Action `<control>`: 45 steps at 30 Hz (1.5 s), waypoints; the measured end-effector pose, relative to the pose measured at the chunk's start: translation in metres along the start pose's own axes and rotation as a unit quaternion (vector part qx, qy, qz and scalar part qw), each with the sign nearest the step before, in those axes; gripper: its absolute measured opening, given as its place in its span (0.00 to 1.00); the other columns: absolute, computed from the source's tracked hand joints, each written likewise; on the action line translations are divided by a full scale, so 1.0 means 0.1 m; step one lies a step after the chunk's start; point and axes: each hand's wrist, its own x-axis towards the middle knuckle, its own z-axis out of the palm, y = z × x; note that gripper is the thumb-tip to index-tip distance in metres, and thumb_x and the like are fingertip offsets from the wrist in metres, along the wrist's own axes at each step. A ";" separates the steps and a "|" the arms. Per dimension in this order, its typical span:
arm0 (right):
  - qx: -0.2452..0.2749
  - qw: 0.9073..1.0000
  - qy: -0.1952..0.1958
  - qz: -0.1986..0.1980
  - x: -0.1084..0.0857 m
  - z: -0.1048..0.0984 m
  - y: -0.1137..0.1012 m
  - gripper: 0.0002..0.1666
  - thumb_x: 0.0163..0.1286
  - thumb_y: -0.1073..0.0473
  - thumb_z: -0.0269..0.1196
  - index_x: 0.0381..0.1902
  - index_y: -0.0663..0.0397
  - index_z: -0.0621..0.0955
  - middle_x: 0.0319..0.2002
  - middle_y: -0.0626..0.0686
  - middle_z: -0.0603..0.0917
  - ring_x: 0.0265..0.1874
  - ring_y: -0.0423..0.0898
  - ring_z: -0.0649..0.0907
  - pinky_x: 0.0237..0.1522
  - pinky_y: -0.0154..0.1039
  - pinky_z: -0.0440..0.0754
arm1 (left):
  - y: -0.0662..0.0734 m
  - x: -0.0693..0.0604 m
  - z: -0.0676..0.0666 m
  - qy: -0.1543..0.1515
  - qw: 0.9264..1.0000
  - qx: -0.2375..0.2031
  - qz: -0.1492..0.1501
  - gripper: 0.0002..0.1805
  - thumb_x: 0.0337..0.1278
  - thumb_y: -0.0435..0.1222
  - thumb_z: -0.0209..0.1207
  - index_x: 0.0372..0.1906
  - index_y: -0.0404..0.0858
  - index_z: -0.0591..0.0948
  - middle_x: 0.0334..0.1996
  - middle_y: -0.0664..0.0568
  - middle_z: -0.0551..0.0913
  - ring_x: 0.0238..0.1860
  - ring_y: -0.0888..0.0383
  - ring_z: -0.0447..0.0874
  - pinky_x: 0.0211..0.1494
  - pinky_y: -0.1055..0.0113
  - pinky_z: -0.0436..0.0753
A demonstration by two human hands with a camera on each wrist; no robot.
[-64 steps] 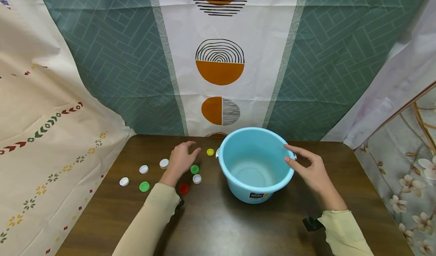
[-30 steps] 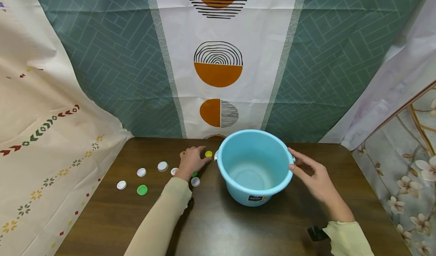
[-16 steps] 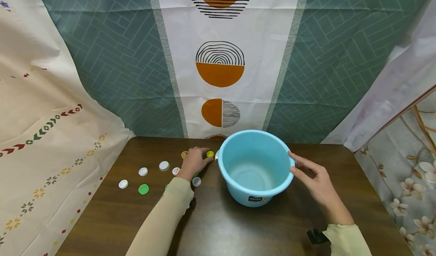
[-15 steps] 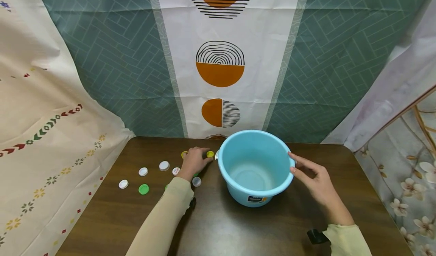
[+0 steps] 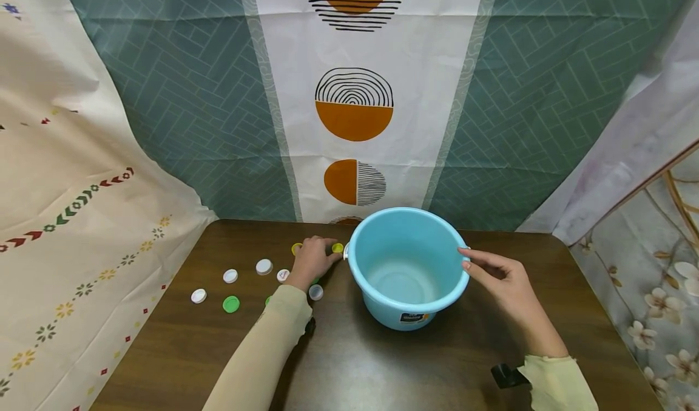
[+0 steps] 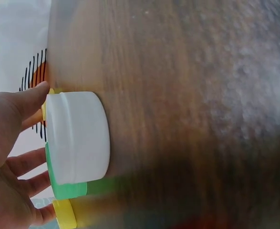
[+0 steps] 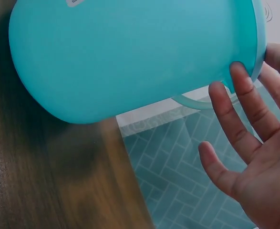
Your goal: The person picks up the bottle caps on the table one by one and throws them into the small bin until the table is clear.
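A light blue bucket (image 5: 412, 317) stands on the table, its opening upward. At its right rim is my right hand (image 5: 508, 283), thumb and fingers gripping the edge; the right wrist view shows fingers of the hand (image 7: 268, 157) on both sides of the bucket's (image 7: 130, 57) rim. Left of the bucket, my left hand (image 5: 311, 264) pinches a small yellow cap (image 5: 337, 248) at table level between thumb and index finger. In the left wrist view, a white cap (image 6: 80, 138) partly hides the spot near the left hand (image 6: 8, 157). Inside the bucket no cap shows.
Around and left of my left forearm lie several caps: white (image 5: 199, 295), green (image 5: 231, 304), another yellow (image 5: 297, 249) and a clear-white one (image 5: 315, 292). My left arm covers others. A patterned cloth (image 5: 355, 119) hangs behind the table's (image 5: 371, 374) back edge.
My left hand has moved right and slightly forward to the yellow cap, then stayed there. The right hand has taken hold of the bucket's rim; the bucket has barely moved.
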 end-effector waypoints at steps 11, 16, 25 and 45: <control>0.006 1.000 0.005 -0.005 -0.02 0.05 0.02 0.21 0.63 0.57 0.63 0.55 0.49 0.80 0.42 0.55 0.84 0.35 0.43 0.84 0.36 0.35 0.83 | 0.04 0.03 0.05 0.005 1.000 0.021 -0.022 0.28 0.51 0.56 0.61 0.56 0.50 0.78 0.52 0.49 0.79 0.54 0.46 0.72 0.58 0.37 0.64; 0.019 1.000 0.005 0.002 -0.04 0.06 0.02 0.22 0.62 0.57 0.64 0.55 0.49 0.80 0.46 0.58 0.84 0.39 0.45 0.85 0.38 0.35 0.84 | 0.04 0.04 0.08 0.009 0.999 0.026 -0.035 0.25 0.51 0.54 0.62 0.54 0.50 0.80 0.51 0.50 0.80 0.53 0.47 0.72 0.58 0.38 0.64; 0.030 0.999 0.007 0.006 -0.05 0.08 0.01 0.23 0.62 0.57 0.65 0.56 0.50 0.79 0.48 0.57 0.84 0.43 0.45 0.84 0.41 0.35 0.84 | -0.02 -0.06 -0.03 0.043 0.998 -0.017 -0.038 0.23 0.49 0.52 0.64 0.50 0.46 0.82 0.46 0.53 0.85 0.49 0.50 0.80 0.58 0.37 0.61; 0.022 0.999 0.026 -0.003 -0.07 0.10 0.06 0.23 0.62 0.56 0.64 0.56 0.48 0.79 0.49 0.49 0.84 0.45 0.43 0.84 0.41 0.32 0.83 | -0.01 -0.37 -0.81 0.172 0.964 -0.204 0.019 0.20 0.51 0.45 0.65 0.49 0.42 0.81 0.44 0.51 0.84 0.46 0.52 0.80 0.50 0.58 0.80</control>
